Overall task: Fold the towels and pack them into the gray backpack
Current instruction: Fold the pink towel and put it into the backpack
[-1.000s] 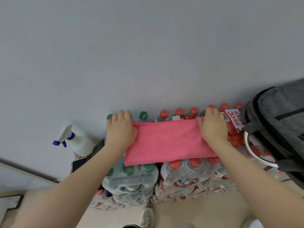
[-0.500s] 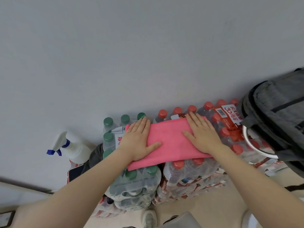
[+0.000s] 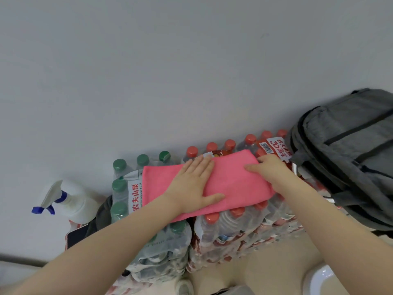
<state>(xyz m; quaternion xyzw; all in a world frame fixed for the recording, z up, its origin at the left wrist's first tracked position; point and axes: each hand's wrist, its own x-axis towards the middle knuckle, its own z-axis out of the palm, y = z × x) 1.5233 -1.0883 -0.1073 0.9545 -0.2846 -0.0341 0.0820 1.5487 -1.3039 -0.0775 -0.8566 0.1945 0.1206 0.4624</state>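
A pink towel point(image 3: 231, 184), folded into a long strip, lies across the tops of shrink-wrapped water bottle packs. My left hand point(image 3: 192, 185) presses flat on its middle, fingers straight and thumb spread toward me. My right hand point(image 3: 271, 172) is at the towel's right end, thumb lying on top and fingers curled over the far right corner, gripping it. The gray backpack point(image 3: 348, 154) stands just right of the towel, its dark-edged opening facing the towel; what is inside is hidden.
Green-capped bottles point(image 3: 120, 186) sit left of the red-capped bottles point(image 3: 225, 222) under the towel. A white spray bottle point(image 3: 70, 201) with a blue nozzle stands at far left against the gray wall. A dark bag and a phone-like item point(image 3: 78, 235) lie beside it.
My left hand has slid right from the towel's left end to its middle. My right hand has moved to the right end and curled onto the corner. The left part of the towel now lies uncovered.
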